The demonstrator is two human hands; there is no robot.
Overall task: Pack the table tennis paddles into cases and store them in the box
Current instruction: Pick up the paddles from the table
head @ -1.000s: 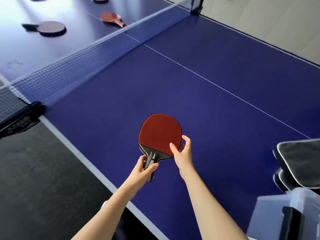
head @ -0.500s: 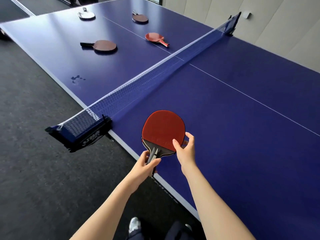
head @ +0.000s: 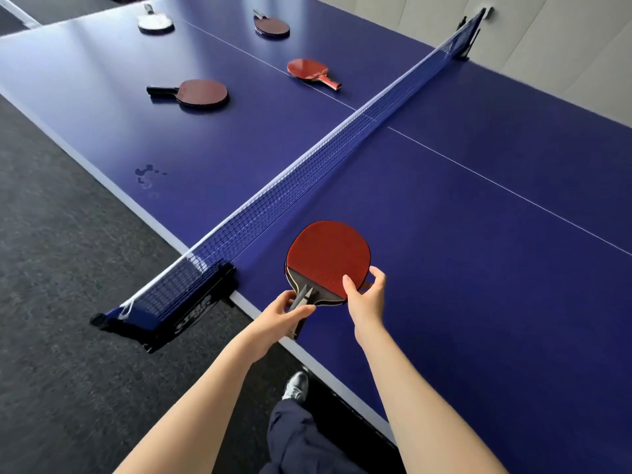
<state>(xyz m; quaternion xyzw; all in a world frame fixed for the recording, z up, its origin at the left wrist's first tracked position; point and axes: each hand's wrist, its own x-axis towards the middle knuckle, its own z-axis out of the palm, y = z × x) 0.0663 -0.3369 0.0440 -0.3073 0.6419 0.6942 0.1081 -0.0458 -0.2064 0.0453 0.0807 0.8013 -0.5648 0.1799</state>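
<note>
I hold a red-faced paddle (head: 326, 256) above the near edge of the blue table (head: 478, 268). My left hand (head: 282, 318) grips its dark handle from below. My right hand (head: 367, 297) pinches the lower right rim of the blade between thumb and fingers. Beyond the net lie several more paddles: a dark red one (head: 201, 94), a bright red one (head: 309, 70), a dark one (head: 272, 27) and a pale one (head: 155, 21). No case or box is in view.
The blue net (head: 307, 176) crosses the table diagonally, its black clamp (head: 178, 302) jutting over the near edge. Dark carpet (head: 68, 302) lies to the left. My shoe (head: 295, 384) and trouser leg show below. A beige wall (head: 564, 46) runs behind.
My view has swung left and away from the cases and box at the right, bringing the net and the far paddles into sight. Both hands keep the same hold on the paddle.
</note>
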